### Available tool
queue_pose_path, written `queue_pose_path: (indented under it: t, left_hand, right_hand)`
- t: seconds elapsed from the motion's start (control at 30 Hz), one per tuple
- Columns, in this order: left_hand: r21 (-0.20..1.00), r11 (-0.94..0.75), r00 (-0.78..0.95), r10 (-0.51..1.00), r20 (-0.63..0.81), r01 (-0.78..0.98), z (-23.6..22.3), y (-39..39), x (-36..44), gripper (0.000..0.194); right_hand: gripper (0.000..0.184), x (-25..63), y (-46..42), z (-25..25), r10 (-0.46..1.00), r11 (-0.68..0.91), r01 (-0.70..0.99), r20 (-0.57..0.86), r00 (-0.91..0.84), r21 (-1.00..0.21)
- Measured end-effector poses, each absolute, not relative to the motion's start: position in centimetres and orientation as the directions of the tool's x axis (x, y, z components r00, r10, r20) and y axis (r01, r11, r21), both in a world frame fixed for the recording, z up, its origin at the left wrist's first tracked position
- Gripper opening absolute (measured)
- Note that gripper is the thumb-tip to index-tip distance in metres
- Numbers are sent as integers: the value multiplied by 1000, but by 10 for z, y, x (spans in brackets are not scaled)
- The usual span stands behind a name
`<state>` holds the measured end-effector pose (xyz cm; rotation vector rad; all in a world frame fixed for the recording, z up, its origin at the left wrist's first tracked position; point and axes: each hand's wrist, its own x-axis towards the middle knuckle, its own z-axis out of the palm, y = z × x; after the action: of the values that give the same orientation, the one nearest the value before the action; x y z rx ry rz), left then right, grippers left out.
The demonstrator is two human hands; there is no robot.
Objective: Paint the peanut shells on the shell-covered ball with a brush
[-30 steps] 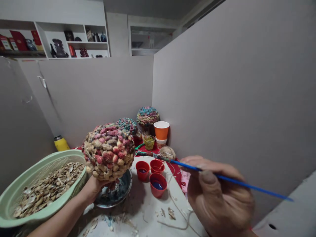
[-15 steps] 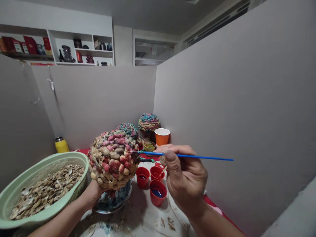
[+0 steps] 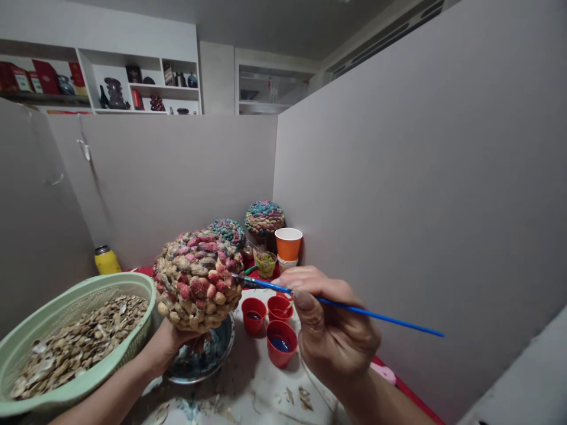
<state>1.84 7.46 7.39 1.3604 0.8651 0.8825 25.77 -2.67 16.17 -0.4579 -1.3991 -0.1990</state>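
Note:
A round ball covered in peanut shells (image 3: 195,277), painted red and pink in patches and bare tan below, is held up from beneath by my left hand (image 3: 175,342). Most of that hand's fingers are hidden under the ball. Pinched between the thumb and fingers of my right hand (image 3: 332,324) is a thin blue paintbrush (image 3: 372,313), its tip at the ball's right side. Under the ball stands a metal bowl (image 3: 224,354) stained dark blue. Close by are red cups, one with dark blue liquid (image 3: 281,357) and another with dark liquid (image 3: 254,327).
A green basket (image 3: 133,283) of shells stands at the left, with a yellow bottle (image 3: 107,261) behind. Farther back are two painted shell balls, one on the right (image 3: 264,217), and an orange paper cup (image 3: 287,247). Grey partitions (image 3: 398,177) enclose the table. Shell bits lie in front.
The paintbrush has tilted, its handle end now lower and farther right. My right hand has shifted slightly down and right. The ball stays in my left hand.

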Motion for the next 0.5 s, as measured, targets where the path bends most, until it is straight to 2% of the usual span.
queue_pose_path:
  t: [0.2, 0.4, 0.5]
  left_hand:
    - [1000, 18, 414, 910, -14, -7, 75, 73, 19, 45]
    - [998, 50, 419, 908, -30, -35, 78, 73, 20, 45]
    - [997, 63, 412, 910, -38, -47, 79, 75, 22, 45]
  right_hand:
    - [24, 255, -22, 160, 101, 897, 422, 991, 90, -130]
    - [24, 256, -26, 159, 133, 893, 427, 990, 52, -142]
    - [22, 260, -29, 161, 99, 889, 441, 992, 82, -125]
